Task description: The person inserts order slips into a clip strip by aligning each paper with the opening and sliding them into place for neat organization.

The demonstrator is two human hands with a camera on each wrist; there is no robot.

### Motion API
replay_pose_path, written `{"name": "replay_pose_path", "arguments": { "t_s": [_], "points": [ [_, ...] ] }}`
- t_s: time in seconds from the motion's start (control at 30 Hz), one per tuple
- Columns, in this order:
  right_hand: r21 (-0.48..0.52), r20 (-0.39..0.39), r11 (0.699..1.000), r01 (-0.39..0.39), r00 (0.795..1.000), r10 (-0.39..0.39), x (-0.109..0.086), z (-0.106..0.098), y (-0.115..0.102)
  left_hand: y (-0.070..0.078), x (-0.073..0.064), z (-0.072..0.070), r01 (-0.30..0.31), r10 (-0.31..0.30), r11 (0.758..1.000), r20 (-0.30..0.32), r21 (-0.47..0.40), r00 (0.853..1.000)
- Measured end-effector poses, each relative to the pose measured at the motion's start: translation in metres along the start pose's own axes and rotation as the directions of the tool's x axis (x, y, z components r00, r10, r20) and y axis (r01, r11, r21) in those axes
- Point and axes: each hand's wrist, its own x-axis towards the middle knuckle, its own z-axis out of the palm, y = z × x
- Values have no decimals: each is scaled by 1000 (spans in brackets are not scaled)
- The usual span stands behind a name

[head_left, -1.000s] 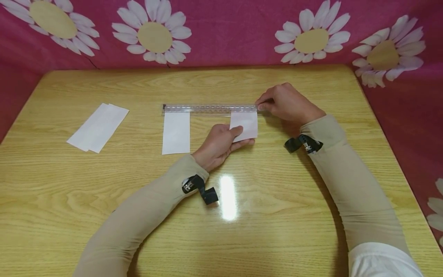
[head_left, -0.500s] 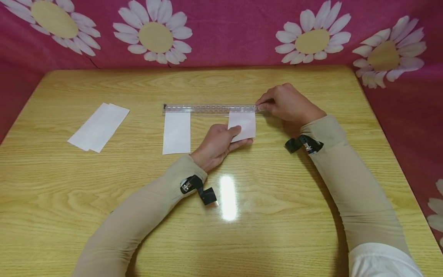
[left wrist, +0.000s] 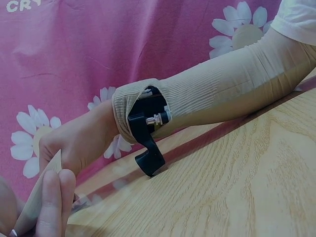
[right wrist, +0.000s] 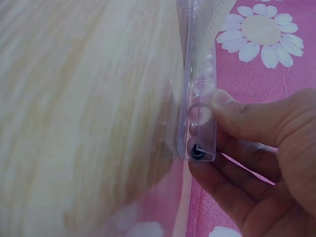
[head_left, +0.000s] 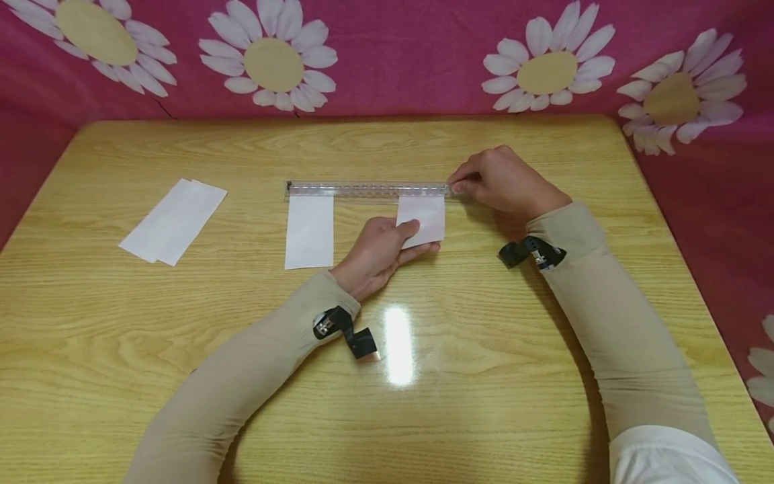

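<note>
A clear plastic ticket rail (head_left: 369, 189) lies across the table, with round clear balls inside its channel in the right wrist view. My right hand (head_left: 502, 178) pinches the rail's right end, thumb on top near a dark end piece. Below the rail's right part, my left hand (head_left: 387, 245) holds a white paper slip (head_left: 431, 215), thumb on its face and fingers behind. This slip's top edge is at the rail, and its lower end tilts up toward me. Another white slip (head_left: 310, 235) hangs from the rail's left end, flat on the table.
Two overlapping white slips (head_left: 174, 222) lie at the left of the wooden table (head_left: 484, 376). A pink cloth with daisies (head_left: 405, 54) stands behind the table's back edge. Black straps (head_left: 351, 333) stick out from both sleeves.
My left hand and its slip have shifted slightly left along the rail, away from its right end. My right hand keeps its pinch on the rail.
</note>
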Motion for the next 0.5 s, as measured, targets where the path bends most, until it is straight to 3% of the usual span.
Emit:
{"name": "replay_pose_path", "arguments": {
  "t_s": [0.5],
  "points": [
    [2, 10, 1000, -12, 1000, 12, -1, 0, 0, 0, -1, -3, 3, -3, 1000, -19, 2, 1000]
  ]
}}
